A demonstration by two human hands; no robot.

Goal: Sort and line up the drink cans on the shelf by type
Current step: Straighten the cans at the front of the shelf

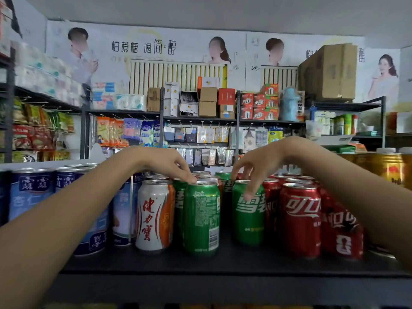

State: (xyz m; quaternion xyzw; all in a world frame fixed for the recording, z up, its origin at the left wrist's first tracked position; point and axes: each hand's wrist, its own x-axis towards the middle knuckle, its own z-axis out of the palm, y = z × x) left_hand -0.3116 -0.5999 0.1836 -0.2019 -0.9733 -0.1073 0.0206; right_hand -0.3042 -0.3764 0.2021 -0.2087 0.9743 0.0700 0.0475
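Observation:
Drink cans stand on a black shelf (234, 264). A white and orange can (153, 216) is front left, with a green can (201, 218) beside it. A second green can (248, 216) stands a gap to the right, then red cola cans (301, 221). More green, orange and red cans stand behind. My left hand (171, 165) reaches over the row, its fingertips on the top rim of the left green can. My right hand (256, 168) hangs over the right green can, fingers draped down its top and front.
Blue and white cans (31, 195) fill the shelf's left end, partly behind my left forearm. Gold cans (388, 167) stand at the far right. Behind are store racks of snacks, boxes and hanging goods.

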